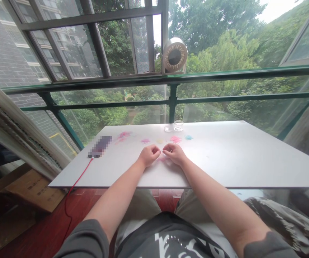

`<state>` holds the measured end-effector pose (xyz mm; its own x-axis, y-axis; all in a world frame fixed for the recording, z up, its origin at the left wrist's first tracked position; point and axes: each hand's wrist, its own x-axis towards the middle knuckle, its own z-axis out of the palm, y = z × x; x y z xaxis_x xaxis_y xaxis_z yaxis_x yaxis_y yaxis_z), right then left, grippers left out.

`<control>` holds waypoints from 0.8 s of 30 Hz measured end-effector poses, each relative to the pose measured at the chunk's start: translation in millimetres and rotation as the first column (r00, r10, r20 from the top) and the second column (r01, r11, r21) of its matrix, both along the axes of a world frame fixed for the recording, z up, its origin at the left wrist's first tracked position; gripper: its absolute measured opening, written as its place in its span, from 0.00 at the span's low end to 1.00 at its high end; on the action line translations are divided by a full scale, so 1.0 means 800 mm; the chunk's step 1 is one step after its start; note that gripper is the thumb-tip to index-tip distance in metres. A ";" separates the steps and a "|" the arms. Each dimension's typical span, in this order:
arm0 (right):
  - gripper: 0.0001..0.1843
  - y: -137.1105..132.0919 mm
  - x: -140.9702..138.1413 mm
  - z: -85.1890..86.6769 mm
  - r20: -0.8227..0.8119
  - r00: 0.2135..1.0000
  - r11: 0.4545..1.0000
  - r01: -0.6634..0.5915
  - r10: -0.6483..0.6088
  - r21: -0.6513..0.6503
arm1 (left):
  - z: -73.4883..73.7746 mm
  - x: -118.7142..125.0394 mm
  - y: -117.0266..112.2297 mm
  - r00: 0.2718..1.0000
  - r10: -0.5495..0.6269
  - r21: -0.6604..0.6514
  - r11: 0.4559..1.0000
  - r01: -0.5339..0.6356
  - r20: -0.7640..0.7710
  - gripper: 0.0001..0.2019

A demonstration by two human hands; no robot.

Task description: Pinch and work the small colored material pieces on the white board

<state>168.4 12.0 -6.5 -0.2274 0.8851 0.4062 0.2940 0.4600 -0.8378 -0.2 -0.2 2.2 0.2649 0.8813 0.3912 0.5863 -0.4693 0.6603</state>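
Observation:
My left hand (149, 155) and my right hand (174, 153) come close together above the white table (224, 157). Thumb and fingers are pinched on both sides, and whatever they hold is too small to make out. Just beyond the hands lie small loose patches of colour: a bright pink one (176, 139), a blue one (188, 137), a pale yellow one (160, 141) and a purple-pink one (145, 141). Another pink patch (162, 159) shows on the tabletop between my hands. What these patches are made of cannot be made out.
Two clear round dishes (178, 125) stand at the table's far edge. A wider pink smear (124, 135) lies farther left. At left, a blurred-out dark device (100, 146) has a red cable (80, 175) running off the front edge. A round fan-like device (175, 57) sits by the railing.

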 end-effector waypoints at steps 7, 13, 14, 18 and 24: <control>0.06 -0.004 -0.001 0.004 -0.021 0.999 1.000 -0.025 0.025 -0.007 | 0.001 -0.001 -0.001 1.000 0.009 0.003 1.000 -0.009 -0.015 0.10; 0.08 0.004 0.000 0.000 0.030 0.994 0.995 0.103 -0.103 0.005 | -0.001 -0.001 0.003 0.998 0.064 0.033 0.997 -0.064 0.013 0.08; 0.08 0.008 0.002 0.000 0.062 0.988 0.990 0.142 -0.142 0.003 | -0.002 -0.001 0.005 0.996 0.088 0.039 0.995 -0.088 0.021 0.08; 0.11 0.036 0.004 0.002 0.236 0.912 0.940 0.341 -0.335 0.015 | -0.003 -0.004 0.011 0.979 0.200 0.039 0.979 -0.202 0.049 0.07; 0.12 0.086 -0.019 0.014 0.458 0.780 0.875 0.484 -0.428 -0.006 | -0.005 -0.006 0.013 0.967 0.246 0.014 0.969 -0.247 0.062 0.07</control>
